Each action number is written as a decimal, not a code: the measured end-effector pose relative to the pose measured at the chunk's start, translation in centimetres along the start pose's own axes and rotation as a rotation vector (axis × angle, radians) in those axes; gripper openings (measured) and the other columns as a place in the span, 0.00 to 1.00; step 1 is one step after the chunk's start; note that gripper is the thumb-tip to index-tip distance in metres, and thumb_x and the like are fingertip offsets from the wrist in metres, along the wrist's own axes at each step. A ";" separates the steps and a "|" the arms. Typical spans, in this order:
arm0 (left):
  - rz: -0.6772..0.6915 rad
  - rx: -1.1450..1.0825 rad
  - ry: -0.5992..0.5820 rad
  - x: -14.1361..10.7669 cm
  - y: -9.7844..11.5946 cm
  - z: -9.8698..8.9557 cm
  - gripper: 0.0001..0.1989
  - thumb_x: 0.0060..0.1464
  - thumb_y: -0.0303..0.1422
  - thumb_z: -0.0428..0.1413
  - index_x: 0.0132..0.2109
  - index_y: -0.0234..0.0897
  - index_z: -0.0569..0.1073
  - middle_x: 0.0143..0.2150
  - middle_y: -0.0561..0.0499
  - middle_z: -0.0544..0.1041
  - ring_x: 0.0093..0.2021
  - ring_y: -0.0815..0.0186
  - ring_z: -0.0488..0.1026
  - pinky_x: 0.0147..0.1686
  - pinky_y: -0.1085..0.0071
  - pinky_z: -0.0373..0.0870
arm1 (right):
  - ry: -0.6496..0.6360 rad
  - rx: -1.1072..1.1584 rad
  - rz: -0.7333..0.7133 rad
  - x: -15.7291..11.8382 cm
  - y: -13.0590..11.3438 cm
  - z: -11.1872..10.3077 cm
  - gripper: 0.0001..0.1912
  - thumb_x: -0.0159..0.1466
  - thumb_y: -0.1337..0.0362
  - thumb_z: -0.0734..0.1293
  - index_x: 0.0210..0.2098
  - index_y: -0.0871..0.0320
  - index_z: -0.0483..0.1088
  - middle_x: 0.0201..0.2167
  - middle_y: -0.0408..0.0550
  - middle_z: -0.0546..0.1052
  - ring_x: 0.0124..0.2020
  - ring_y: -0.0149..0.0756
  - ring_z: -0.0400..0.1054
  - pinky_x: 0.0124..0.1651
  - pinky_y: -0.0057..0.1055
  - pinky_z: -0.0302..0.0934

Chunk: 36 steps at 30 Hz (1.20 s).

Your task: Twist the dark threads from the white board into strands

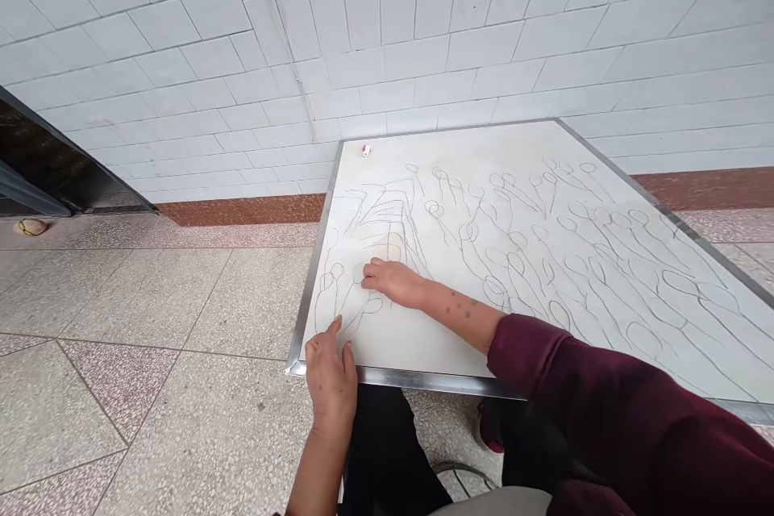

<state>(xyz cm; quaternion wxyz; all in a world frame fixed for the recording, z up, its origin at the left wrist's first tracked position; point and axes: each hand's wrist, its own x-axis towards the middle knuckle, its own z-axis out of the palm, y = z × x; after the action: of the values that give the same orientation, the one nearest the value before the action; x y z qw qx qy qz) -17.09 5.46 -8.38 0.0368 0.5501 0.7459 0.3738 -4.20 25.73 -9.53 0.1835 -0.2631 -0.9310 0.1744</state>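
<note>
Thin dark looped strands point(496, 287), like fine wire or thread, lie spread over the white tabletop point(423, 339). My right hand point(394, 282) reaches across the left part of the table, fingers bent and close together at the loop of one strand point(358, 274). Its fingertips are partly hidden, but they appear to pinch that loop. My left hand point(331, 375) is at the near left corner, thumb and index finger apart near the strand's lower tail, with nothing visible between them. Several other strands point(387, 205) lie straight or bent beyond my right hand.
A metal rim point(423, 378) borders the tabletop. A small red and white item point(366, 151) sits at its far left corner. Behind stands a white tiled wall point(417, 81) with a barred window and a hanging cord point(296, 72). Speckled floor tiles point(242, 403) extend to the left.
</note>
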 end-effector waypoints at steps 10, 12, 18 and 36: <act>0.116 0.152 -0.003 -0.3 -2.0 1.7 0.20 0.62 0.26 0.47 0.59 0.32 0.70 0.43 0.41 0.78 0.44 0.53 0.70 0.46 0.54 0.71 | -0.110 -0.189 -0.339 -0.5 1.2 -2.6 0.21 0.61 0.84 0.56 0.37 0.54 0.71 0.41 0.46 0.74 0.41 0.37 0.60 0.34 0.29 0.53; 0.138 0.169 -0.003 -0.4 -2.1 1.7 0.20 0.62 0.25 0.47 0.59 0.32 0.70 0.42 0.41 0.78 0.43 0.54 0.70 0.45 0.55 0.72 | -0.084 -0.235 -0.328 -0.9 1.2 -3.5 0.22 0.61 0.85 0.54 0.39 0.55 0.70 0.42 0.48 0.74 0.41 0.37 0.59 0.33 0.29 0.51; 0.199 0.194 -0.003 -0.3 -2.3 1.9 0.19 0.62 0.24 0.47 0.58 0.30 0.71 0.40 0.41 0.80 0.41 0.54 0.70 0.44 0.57 0.71 | -0.066 -0.374 -0.283 -2.2 0.9 -4.9 0.22 0.57 0.87 0.56 0.39 0.59 0.70 0.36 0.49 0.74 0.38 0.38 0.57 0.30 0.30 0.45; 0.002 -0.224 -0.015 0.2 1.0 0.2 0.16 0.59 0.29 0.50 0.49 0.33 0.78 0.44 0.36 0.79 0.49 0.48 0.71 0.52 0.48 0.63 | 0.391 -0.436 -0.183 -9.7 -3.4 -11.5 0.16 0.65 0.80 0.58 0.42 0.58 0.72 0.41 0.49 0.77 0.37 0.36 0.65 0.38 0.33 0.58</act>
<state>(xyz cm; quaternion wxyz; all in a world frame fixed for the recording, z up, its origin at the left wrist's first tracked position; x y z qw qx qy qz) -16.31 5.86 -7.89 0.1032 0.5458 0.6987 0.4509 7.01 20.29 -0.55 0.3135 -0.2398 -0.9133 -0.1007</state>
